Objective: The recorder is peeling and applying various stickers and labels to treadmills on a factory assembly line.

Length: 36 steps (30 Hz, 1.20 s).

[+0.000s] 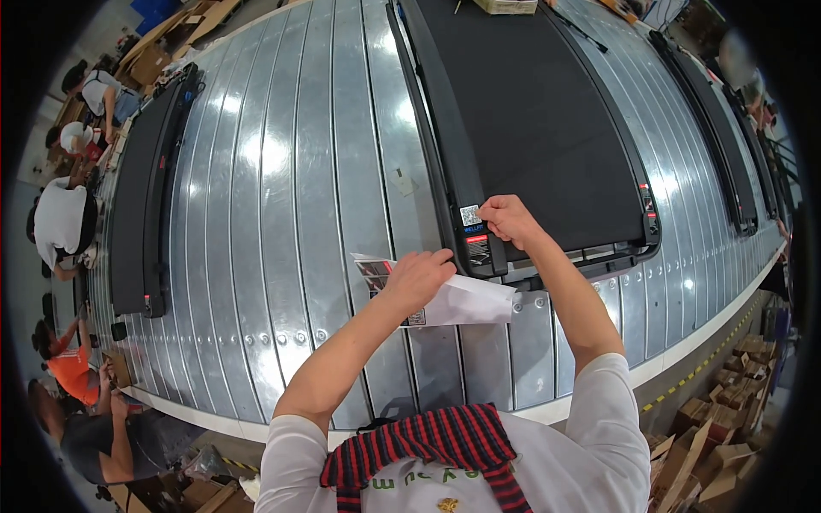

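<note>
A black treadmill point(539, 103) with a wide belt lies flat in front of me. My right hand point(510, 221) is closed in a pinch at the right edge of a small square white label point(469, 215) with a black code pattern. That label lies against the treadmill's near left corner; whether it is fully stuck down I cannot tell. My left hand point(419, 279) is closed on a white label sheet point(475, 302) with dark printed patches, its fingertips beside the frame's left edge. Below the square label, a red-and-black sticker point(477, 250) sits on the frame.
The treadmill rests on a ribbed metal work surface point(282, 188). Another black treadmill point(141, 197) lies at left, more point(714, 128) at right. Several people work along the left side. Cardboard boxes point(727, 410) pile up at lower right, beyond the white table edge point(684, 355).
</note>
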{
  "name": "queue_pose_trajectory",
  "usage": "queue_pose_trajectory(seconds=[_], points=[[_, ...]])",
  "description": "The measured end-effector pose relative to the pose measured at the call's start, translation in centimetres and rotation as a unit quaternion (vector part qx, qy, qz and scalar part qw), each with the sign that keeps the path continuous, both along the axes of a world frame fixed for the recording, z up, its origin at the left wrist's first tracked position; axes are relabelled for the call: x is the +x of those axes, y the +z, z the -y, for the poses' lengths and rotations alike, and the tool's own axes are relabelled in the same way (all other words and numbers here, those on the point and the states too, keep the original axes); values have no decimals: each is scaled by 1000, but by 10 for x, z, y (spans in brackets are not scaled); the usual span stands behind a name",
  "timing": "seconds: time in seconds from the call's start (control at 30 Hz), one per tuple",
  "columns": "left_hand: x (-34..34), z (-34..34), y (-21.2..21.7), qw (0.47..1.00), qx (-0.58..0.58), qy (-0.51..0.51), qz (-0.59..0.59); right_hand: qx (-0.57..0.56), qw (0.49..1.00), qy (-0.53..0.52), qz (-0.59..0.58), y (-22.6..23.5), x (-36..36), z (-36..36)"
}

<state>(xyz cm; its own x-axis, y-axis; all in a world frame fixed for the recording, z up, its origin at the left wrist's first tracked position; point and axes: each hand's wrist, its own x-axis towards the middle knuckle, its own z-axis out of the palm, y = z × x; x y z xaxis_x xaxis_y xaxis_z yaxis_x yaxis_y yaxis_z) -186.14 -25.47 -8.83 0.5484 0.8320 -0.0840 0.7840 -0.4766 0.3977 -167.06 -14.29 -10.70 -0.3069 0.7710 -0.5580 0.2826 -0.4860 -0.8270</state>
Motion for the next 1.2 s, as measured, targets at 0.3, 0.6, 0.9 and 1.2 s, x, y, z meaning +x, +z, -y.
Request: queue_pose_trajectory(seconds=[0.3,0.6,0.9,1.2], points=[[-2,-3,-4,997,71,-13,41,10,1000,-17,4,0,-3,3],[-1,-11,-6,996,82,-20,37,33,999,-26,-5,-2,-5,5],[14,-29,-6,998,61,-35,-5,69,996,-51,-5,-7,-7,7],[19,-29,1,999,4,-19,-41,148,987,-52,42,-19,-9,9]])
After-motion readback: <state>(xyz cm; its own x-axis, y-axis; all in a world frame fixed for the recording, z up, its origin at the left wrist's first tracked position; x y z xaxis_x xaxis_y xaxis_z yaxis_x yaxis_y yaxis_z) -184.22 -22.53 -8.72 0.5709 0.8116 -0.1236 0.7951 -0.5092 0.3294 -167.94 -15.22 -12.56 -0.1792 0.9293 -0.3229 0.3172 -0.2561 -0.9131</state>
